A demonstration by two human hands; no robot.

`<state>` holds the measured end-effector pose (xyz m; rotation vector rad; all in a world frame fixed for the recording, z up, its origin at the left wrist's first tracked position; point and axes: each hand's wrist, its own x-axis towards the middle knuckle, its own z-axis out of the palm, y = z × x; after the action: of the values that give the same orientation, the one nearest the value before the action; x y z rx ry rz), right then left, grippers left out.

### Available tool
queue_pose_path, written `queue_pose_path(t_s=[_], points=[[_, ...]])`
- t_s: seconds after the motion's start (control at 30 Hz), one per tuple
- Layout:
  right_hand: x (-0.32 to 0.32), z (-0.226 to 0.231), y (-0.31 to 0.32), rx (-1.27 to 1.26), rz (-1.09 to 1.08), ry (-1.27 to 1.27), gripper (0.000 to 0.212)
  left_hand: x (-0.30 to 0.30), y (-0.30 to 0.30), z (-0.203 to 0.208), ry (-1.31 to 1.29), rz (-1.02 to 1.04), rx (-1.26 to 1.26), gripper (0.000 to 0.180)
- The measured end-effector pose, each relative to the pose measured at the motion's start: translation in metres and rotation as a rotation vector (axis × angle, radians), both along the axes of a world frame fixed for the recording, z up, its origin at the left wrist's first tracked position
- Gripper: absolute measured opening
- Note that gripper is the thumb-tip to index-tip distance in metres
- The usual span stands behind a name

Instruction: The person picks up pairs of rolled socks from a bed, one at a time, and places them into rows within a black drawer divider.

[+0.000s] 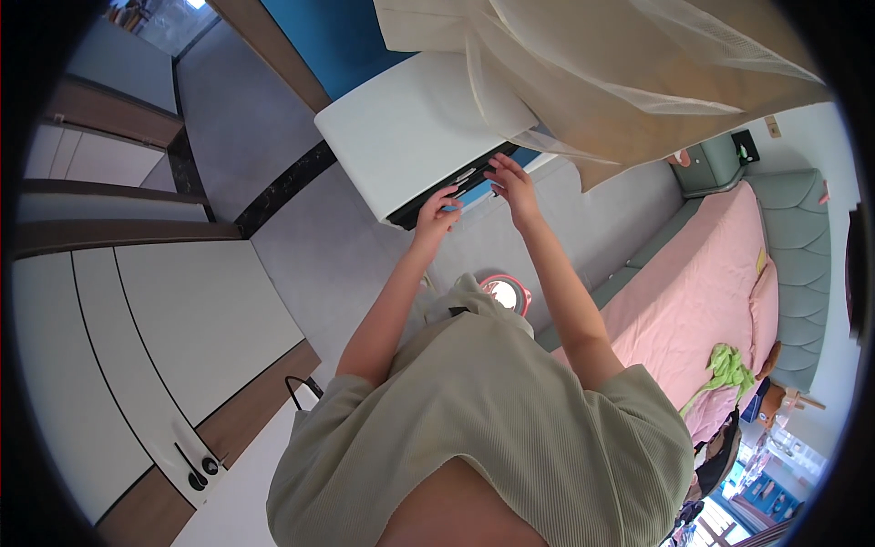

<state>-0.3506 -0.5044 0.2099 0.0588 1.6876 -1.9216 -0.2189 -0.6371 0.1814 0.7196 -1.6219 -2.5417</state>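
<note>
White box-like unit point(415, 128), with a smooth pale top, rounded corners and a dark strip point(406, 212) along its near edge, sits right in front of both hands, its top stretching away beyond the fingers. The left hand point(432, 217) is half open at that edge, fingers loosely curled; the right hand point(518, 190), farther along toward the strip's right end, has its fingers apart and slightly bent. Whether either one grips anything, I cannot tell. Between them shows a small light piece point(467, 173) on the strip. A sheer beige curtain point(629, 82) hangs over the unit's far right part. Nearer the body, a round red-rimmed object point(523, 297) shows above the grey floor point(324, 242); off to the right is a pink-covered bed point(684, 283).
</note>
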Motion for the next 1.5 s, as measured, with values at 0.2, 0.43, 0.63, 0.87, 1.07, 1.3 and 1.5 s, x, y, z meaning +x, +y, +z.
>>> queue_pose_path(t_s=[0.2, 0.43, 0.63, 0.87, 1.07, 1.3, 1.5], points=[[0.021, -0.043, 0.003, 0.065, 0.048, -0.126, 0.032, 0.02, 0.0, -0.043, -0.04, -0.012, -0.303, 0.05], [0.028, -0.093, -0.024, 0.183, 0.121, -0.236, 0.037, 0.037, -0.003, -0.074, -0.077, -0.035, -0.577, 0.06], [0.025, -0.118, -0.048, 0.229, 0.009, -0.252, 0.039, 0.035, -0.005, -0.063, -0.165, -0.149, -0.808, 0.065], [0.023, -0.132, -0.064, 0.218, -0.128, -0.222, 0.028, 0.035, -0.015, -0.056, -0.071, -0.127, -0.917, 0.057], [0.019, -0.144, -0.053, 0.173, -0.134, -0.169, 0.031, 0.025, -0.017, -0.046, -0.088, -0.087, -0.717, 0.047], [0.034, -0.142, -0.029, 0.229, -0.123, -0.184, 0.039, 0.025, -0.005, -0.037, -0.076, 0.045, -0.765, 0.046], [0.05, -0.133, -0.006, 0.235, -0.135, -0.171, 0.041, 0.034, 0.011, -0.022, -0.269, -0.16, -1.202, 0.039]])
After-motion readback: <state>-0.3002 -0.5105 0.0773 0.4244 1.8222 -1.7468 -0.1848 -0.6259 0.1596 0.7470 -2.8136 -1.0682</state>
